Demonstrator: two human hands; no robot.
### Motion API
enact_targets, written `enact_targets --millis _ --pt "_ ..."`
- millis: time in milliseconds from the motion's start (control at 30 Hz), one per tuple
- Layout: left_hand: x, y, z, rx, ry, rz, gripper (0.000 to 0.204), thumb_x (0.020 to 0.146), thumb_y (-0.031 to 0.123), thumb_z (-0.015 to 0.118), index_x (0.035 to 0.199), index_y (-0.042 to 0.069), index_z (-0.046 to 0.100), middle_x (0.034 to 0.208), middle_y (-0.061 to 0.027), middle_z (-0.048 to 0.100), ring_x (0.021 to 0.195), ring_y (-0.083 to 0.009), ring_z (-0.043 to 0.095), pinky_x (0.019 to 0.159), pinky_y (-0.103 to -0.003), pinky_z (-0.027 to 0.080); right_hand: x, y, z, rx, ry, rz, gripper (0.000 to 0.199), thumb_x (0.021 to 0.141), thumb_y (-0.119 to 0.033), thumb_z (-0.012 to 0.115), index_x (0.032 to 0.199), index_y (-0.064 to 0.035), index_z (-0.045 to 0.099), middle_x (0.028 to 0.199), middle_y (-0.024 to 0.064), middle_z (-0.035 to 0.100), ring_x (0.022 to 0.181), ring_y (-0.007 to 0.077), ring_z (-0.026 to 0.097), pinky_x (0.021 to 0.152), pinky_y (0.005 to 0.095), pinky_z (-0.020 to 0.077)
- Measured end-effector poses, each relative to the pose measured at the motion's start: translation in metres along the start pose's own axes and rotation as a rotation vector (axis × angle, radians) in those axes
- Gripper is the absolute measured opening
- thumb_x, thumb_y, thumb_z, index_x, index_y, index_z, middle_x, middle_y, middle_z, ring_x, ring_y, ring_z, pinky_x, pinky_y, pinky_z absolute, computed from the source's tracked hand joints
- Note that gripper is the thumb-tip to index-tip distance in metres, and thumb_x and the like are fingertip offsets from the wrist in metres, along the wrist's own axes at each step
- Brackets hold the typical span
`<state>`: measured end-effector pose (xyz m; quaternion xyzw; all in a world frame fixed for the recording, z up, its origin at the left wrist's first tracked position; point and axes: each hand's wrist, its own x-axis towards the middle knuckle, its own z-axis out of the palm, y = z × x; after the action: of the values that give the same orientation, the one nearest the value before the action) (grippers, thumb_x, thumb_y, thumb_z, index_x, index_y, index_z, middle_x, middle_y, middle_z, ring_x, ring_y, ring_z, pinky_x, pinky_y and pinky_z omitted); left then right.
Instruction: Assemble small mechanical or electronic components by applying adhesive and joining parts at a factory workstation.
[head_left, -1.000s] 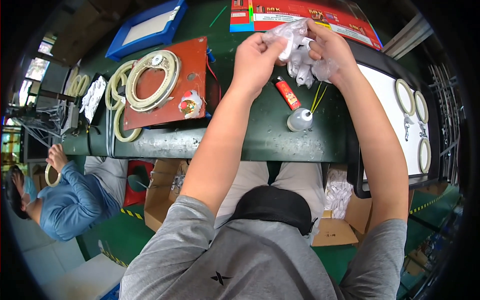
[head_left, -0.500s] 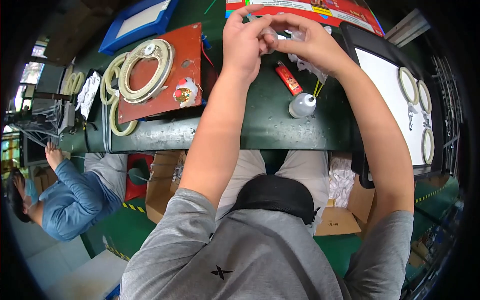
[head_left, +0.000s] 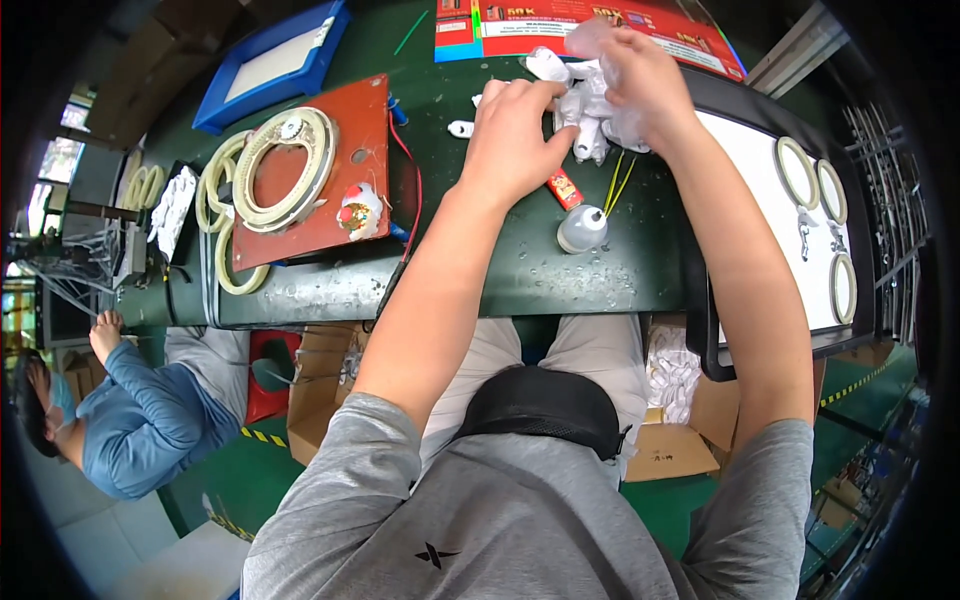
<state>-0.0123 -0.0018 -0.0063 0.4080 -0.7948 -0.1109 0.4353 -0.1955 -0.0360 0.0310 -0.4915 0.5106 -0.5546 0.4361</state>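
My left hand (head_left: pixel 512 138) reaches over the bench with its thumb apart from its fingers, beside a pile of small white wrapped pieces (head_left: pixel 588 110). Nothing shows in its grip. My right hand (head_left: pixel 648 88), smeared by motion, is at the far right side of this pile. A piece of translucent plastic (head_left: pixel 590 38) is at its fingertips and looks pinched there. Partly under my left hand lies a red lighter-shaped item (head_left: pixel 565 188). Close by stands a small translucent squeeze bottle (head_left: pixel 582 230) with a white tip, next to thin yellow sticks (head_left: pixel 620 185).
A red-brown board (head_left: pixel 315 190) carrying a cream ring sits at the left, below a blue tray (head_left: pixel 270 65). At the right is a black tray (head_left: pixel 705 330) with several rings on white sheet. A red printed sheet (head_left: pixel 590 20) lies behind. A seated person (head_left: pixel 150 415) is at far left.
My hands have parted. The left has come down beside the white pile, while the right has stayed higher with translucent plastic at its fingers. The view has shifted slightly.
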Motion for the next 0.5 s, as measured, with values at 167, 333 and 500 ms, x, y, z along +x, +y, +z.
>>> enact_targets --millis 167,333,500 --pt "-0.004 0.002 0.001 0.073 -0.089 -0.06 0.037 0.074 0.015 0.074 0.108 0.007 0.068 0.092 -0.0074 0.069 0.094 -0.0293 0.056 0.091 -0.039 0.046 -0.008 0.014 0.005 -0.633 -0.186 -0.014 0.041 0.091 -0.039 0.066 0.111 -0.0022 0.068 0.097 0.011 0.07 0.087 0.0182 0.064 0.079 0.032 0.0507" --pt "0.001 -0.002 0.0 -0.156 0.011 -0.173 0.031 0.072 0.01 0.072 0.102 0.003 0.068 0.083 -0.0111 0.068 0.078 -0.0286 0.06 0.076 -0.039 0.05 -0.012 0.008 0.009 -0.883 -0.106 -0.148 0.051 0.089 -0.051 0.067 0.111 -0.0049 0.069 0.092 0.0069 0.068 0.079 0.0168 0.061 0.071 0.0315 0.0491" --pt "0.012 -0.005 -0.006 -0.889 0.323 -0.403 0.013 0.093 0.006 0.065 0.103 -0.003 0.065 0.089 -0.0058 0.067 0.074 -0.011 0.063 0.068 -0.025 0.051 -0.016 -0.008 0.013 -0.122 -0.24 0.202 0.045 0.095 -0.044 0.064 0.119 -0.0061 0.065 0.075 -0.0046 0.05 0.06 0.0056 0.042 0.053 0.023 0.0339"
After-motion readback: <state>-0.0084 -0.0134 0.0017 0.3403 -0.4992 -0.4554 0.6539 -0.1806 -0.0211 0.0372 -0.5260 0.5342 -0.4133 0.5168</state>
